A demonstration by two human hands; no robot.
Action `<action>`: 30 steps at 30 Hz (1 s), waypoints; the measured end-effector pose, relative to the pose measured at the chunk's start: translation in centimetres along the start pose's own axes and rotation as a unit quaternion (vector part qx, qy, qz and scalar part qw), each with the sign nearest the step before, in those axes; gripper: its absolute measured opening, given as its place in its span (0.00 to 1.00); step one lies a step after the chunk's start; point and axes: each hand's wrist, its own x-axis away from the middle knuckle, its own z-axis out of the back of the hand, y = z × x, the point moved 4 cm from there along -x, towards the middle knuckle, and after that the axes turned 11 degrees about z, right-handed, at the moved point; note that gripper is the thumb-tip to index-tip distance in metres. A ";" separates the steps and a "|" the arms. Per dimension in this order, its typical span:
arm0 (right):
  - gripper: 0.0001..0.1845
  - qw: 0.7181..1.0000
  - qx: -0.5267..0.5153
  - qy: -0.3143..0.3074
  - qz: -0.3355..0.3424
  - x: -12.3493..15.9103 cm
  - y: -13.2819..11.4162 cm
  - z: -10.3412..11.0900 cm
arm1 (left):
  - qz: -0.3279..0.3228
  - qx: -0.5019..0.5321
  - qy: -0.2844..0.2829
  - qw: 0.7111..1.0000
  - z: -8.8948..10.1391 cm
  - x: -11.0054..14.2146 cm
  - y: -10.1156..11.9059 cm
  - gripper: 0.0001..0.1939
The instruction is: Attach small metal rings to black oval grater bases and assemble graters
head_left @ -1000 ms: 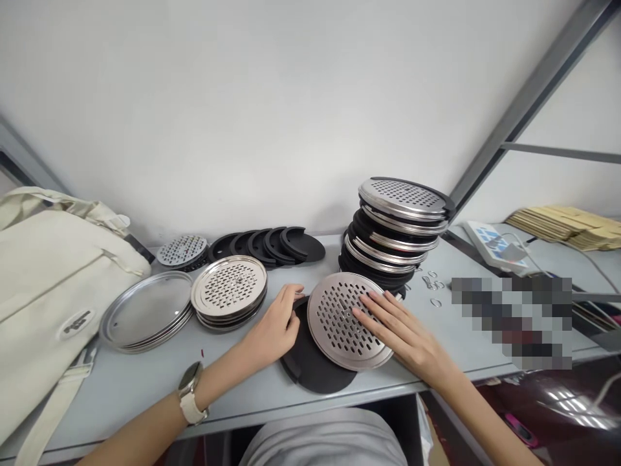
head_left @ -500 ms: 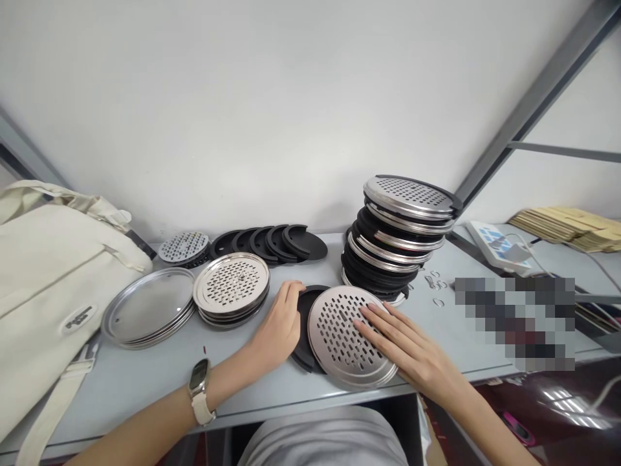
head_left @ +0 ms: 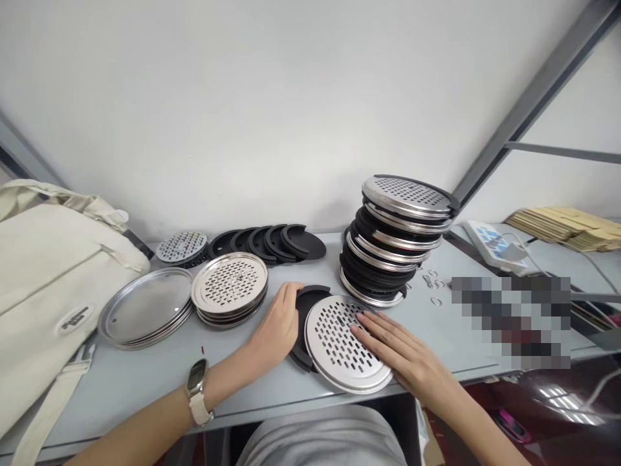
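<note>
At the table's front, a round metal disc (head_left: 342, 346) with rows of slots overlaps a black round base (head_left: 303, 356) with a raised curved rim. My left hand (head_left: 279, 320) is closed at the base's left edge, fingers curled over the rim; its fingertips are partly hidden. My right hand (head_left: 402, 346) holds the disc by its right side, fingers stretched over the top and thumb out of sight. Behind stands a tall leaning stack (head_left: 388, 252) of black and metal discs, topped by a slotted one (head_left: 410, 194).
Left of my hands are a pile of slotted discs (head_left: 230, 285) and several plain metal discs (head_left: 148, 307). Black bases (head_left: 295, 243) lie overlapped by the wall near small grater discs (head_left: 182, 247). A cream bag (head_left: 53, 272) fills the left; metal rings (head_left: 435, 301) lie right.
The slotted disc has shifted slightly left and toward me over the black base, and lies flatter. My right hand has moved with it; my left hand keeps its place at the base.
</note>
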 end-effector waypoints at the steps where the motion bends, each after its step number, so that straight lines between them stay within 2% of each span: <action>1: 0.27 1.000 -0.009 -0.002 -0.011 0.0 0.2 -0.2 | -0.001 0.002 0.000 1.000 0.0 0.0 0.0 0.22; 6: 0.28 0.995 -0.075 -0.024 -0.066 -0.2 0.8 -0.7 | -0.008 0.005 -0.002 1.000 -0.1 -0.1 -0.1 0.22; 11: 0.31 0.977 -0.150 -0.066 -0.139 -0.6 0.6 -0.9 | -0.005 0.002 -0.005 1.000 -0.2 -0.1 -0.2 0.22; 17: 0.38 0.974 -0.166 -0.067 -0.139 -0.2 -0.5 -0.4 | -0.010 -0.001 -0.006 1.000 -0.1 -0.1 -0.1 0.22; 24: 0.31 0.958 -0.209 -0.122 -0.156 0.7 -1.0 2.3 | -0.020 -0.007 -0.011 1.000 -0.2 -0.1 0.0 0.22; 30: 0.27 0.937 -0.256 -0.147 -0.189 0.4 0.1 1.7 | -0.019 0.005 -0.012 1.000 -0.1 0.0 0.2 0.20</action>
